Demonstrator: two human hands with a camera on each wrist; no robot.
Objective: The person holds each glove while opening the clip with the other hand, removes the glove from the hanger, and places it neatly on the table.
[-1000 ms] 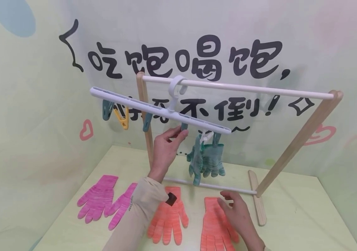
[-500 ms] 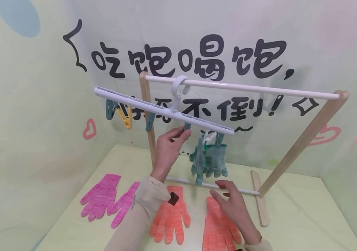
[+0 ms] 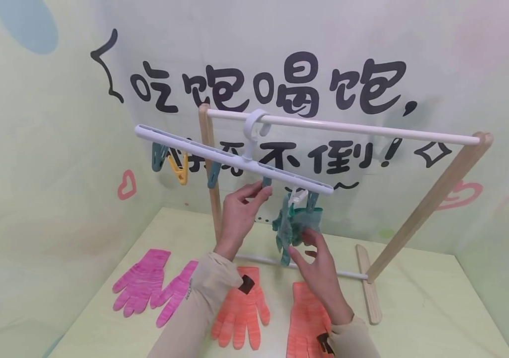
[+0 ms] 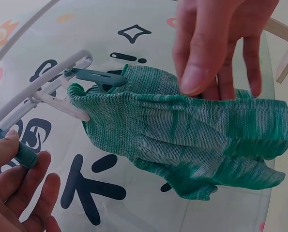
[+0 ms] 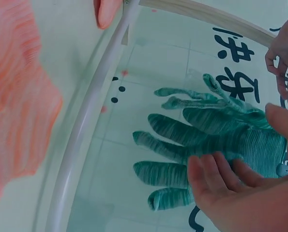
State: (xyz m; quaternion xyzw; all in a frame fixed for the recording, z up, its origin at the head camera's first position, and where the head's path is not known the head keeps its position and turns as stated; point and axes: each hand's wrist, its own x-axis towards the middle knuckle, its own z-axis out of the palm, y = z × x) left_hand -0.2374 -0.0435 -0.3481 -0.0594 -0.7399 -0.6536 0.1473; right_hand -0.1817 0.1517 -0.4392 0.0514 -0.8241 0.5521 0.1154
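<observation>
A pale lilac hanger (image 3: 232, 158) hangs by its hook with clothespins along its bar. My left hand (image 3: 238, 214) pinches a teal clothespin (image 4: 26, 155) under the bar, right of the hook. Two green knit gloves hang from the hanger's right end: the near glove (image 4: 197, 130) by a white clothespin (image 4: 61, 105), the far glove (image 3: 309, 219) by a teal one. My right hand (image 3: 319, 263) is at these gloves, its fingers loosely bent and the thumb apart. In the right wrist view its fingers (image 5: 216, 176) lie over the far glove; contact is hard to tell.
A rack with a white top rod (image 3: 348, 128) and wooden posts (image 3: 429, 206) carries the hanger. On the table lie two orange gloves (image 3: 241, 318), partly under my arms, and two magenta gloves (image 3: 144, 278). Teal and yellow clothespins (image 3: 178, 169) hang from the hanger's left half.
My right hand has risen from above the right orange glove to the hanging green gloves. The left hand has kept its pinch on the teal clothespin.
</observation>
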